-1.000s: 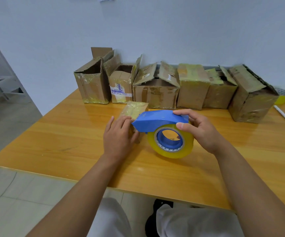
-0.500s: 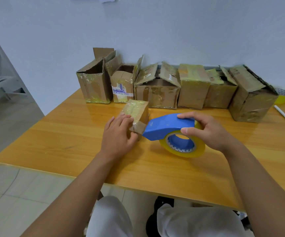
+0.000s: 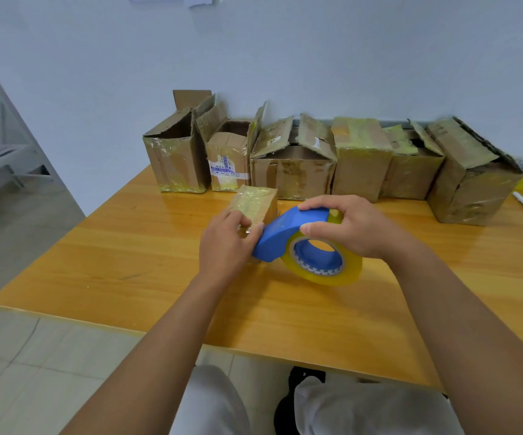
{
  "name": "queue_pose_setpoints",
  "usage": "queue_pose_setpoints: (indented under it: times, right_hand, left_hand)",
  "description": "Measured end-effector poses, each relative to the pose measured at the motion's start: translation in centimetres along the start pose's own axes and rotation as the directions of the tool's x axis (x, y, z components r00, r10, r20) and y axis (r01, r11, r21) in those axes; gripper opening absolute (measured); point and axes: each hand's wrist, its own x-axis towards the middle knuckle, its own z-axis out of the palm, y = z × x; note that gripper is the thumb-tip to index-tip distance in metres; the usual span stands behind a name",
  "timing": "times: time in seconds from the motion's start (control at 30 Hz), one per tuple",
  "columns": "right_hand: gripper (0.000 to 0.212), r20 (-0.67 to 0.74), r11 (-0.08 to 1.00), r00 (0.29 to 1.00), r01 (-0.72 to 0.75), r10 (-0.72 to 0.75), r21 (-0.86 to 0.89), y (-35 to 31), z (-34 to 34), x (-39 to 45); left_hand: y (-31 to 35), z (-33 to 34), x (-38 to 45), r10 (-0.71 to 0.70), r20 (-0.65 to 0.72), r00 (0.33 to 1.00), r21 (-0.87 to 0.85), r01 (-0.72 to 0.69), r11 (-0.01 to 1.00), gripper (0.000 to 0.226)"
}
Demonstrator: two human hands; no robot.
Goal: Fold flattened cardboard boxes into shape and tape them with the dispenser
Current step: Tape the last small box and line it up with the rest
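With the left hand (image 3: 227, 243) pinning the small box (image 3: 255, 204) mid-bench and the right hand (image 3: 348, 226) gripping the tape dispenser (image 3: 288, 237), the light box is risking tipping, wrinkling the tape.

One head-worn wide-angle view looks forward and down from close above the surface (image 3: 103, 277), toward the wall (image 3: 316, 58), with both forearms reaching in from the bottom edge

Small box (image 3: 255, 204) left of dispenser (image 3: 304, 246) (both before the box row (image 3: 332, 158)).
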Motion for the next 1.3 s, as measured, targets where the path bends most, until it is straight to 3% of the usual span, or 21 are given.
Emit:
queue_pose_setpoints:
  times: [0.1, 0.2, 0.27, 0.47, 0.7, 1.13, 1.3]
  right_hand:
    - [0.026, -0.032, 1.0, 0.999, -0.024, 0.024, 0.01, -0.5, 0.0, 0.3]
    - [0.033, 0.043, 0.991, 0.997, -0.052, 0.058, -0.127, -1.0, 0.8, 0.5]
    - [0.03, 0.031, 0.992, 0.997, -0.064, 0.068, -0.108, -0.8, 1.3, 0.1]
    - [0.027, -0.298, 0.985, 0.939, -0.153, 0.17, 0.078, 0.8, 0.4, -1.2]
    - [0.042, -0.542, 0.964, 0.8, -0.167, 0.256, 0.209, 1.9, 3.6, -0.6]
    - [0.043, -0.635, 0.981, 0.748, -0.122, 0.191, 0.151, 2.3, 7.3, 0.7]
    - [0.044, -0.637, 0.983, 0.749, -0.12, 0.182, 0.14, 2.3, 7.4, 0.8]
  left_hand:
    - [0.0, -0.1, 0.2, -0.008, 0.014, 1.0, 0.015, 0.008, 1.0, 0.027]
    - [0.6, -0.3, 0.2, -0.01, 0.023, 1.0, 0.054, 0.009, 0.998, 0.025]
    - [0.6, -0.4, 0.1, -0.01, 0.027, 1.0, 0.065, 0.008, 0.998, 0.025]
    - [0.7, -0.2, -0.5, 0.033, 0.017, 0.999, 0.17, -0.036, 0.985, 0.028]
    - [0.5, 2.1, -2.1, 0.13, -0.205, 0.97, 0.265, -0.073, 0.962, 0.027]
    - [-1.6, 0.6, -1.3, 0.292, -0.056, 0.955, 0.276, -0.266, 0.924, 0.03]
    - [-2.0, 0.7, -1.1, 0.307, -0.09, 0.947, 0.296, -0.269, 0.917, 0.024]
